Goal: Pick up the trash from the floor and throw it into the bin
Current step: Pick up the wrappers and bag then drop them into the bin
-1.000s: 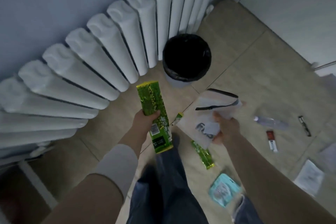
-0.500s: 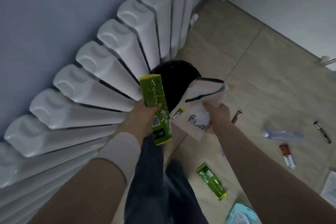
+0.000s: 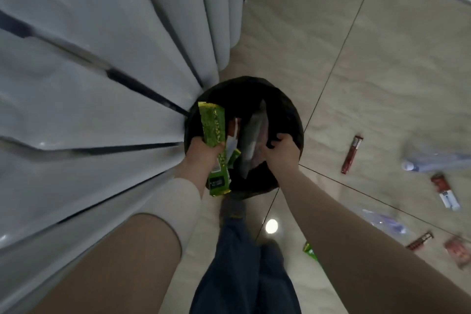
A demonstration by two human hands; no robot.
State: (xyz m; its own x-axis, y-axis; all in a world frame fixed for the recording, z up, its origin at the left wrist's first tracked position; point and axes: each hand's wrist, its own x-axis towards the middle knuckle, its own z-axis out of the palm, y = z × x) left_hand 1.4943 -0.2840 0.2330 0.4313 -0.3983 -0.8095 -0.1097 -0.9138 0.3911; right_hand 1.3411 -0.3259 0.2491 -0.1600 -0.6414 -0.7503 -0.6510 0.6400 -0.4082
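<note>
At the centre of the frame, both hands reach over the black-lined bin, which stands against the white radiator filling the left side. The left hand has its fingers wrapped around a green snack wrapper, while the right hand pinches a pale plastic bag hanging into the bin's mouth. More trash lies on the tiled floor at right: a red wrapper and a clear bottle.
</note>
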